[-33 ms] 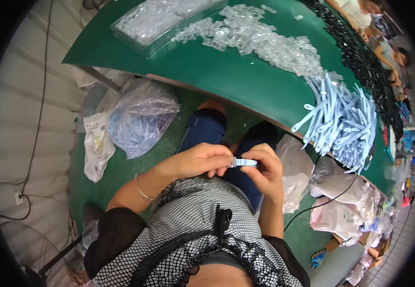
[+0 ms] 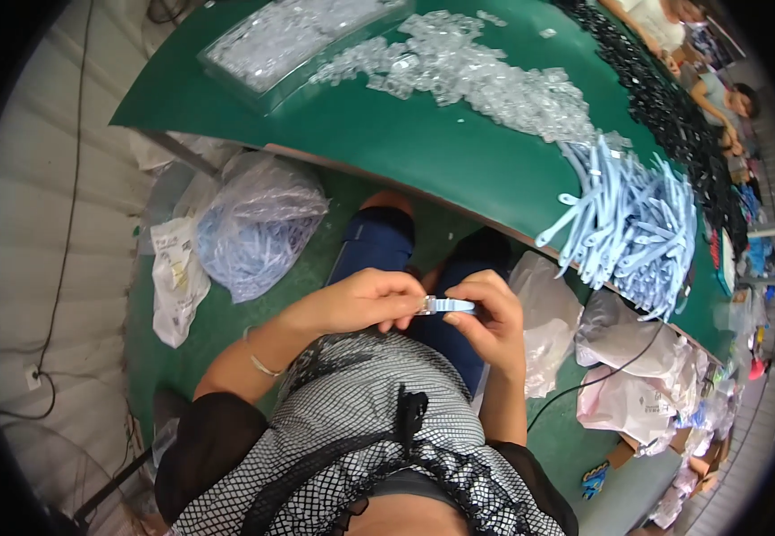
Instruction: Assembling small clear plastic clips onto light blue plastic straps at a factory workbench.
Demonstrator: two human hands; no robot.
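Observation:
Above my lap, a short light blue plastic strap (image 2: pixel 455 305) lies between my two hands. My right hand (image 2: pixel 492 313) pinches it between thumb and fingers. A small clear plastic piece (image 2: pixel 427 305) sits at the strap's left end. My left hand (image 2: pixel 382 299) has its fingers closed on that clear piece, its fingertips partly hiding it. How far the two parts fit into each other is too small to tell. A large heap of similar light blue straps (image 2: pixel 624 214) lies on the table's right front edge, some hanging over.
On the green table (image 2: pixel 360 143) are loose clear plastic pieces (image 2: pixel 477 76), a clear tray (image 2: pixel 267 45) of the same and a row of black parts (image 2: pixel 651 89). Filled plastic bags (image 2: pixel 262 223) stand on the floor. A black cable (image 2: pixel 597 384) hangs right. Two people sit beyond the table.
The view has shifted slightly. More of the clear piece shows between my left fingertips and the strap. Both hands keep their grip.

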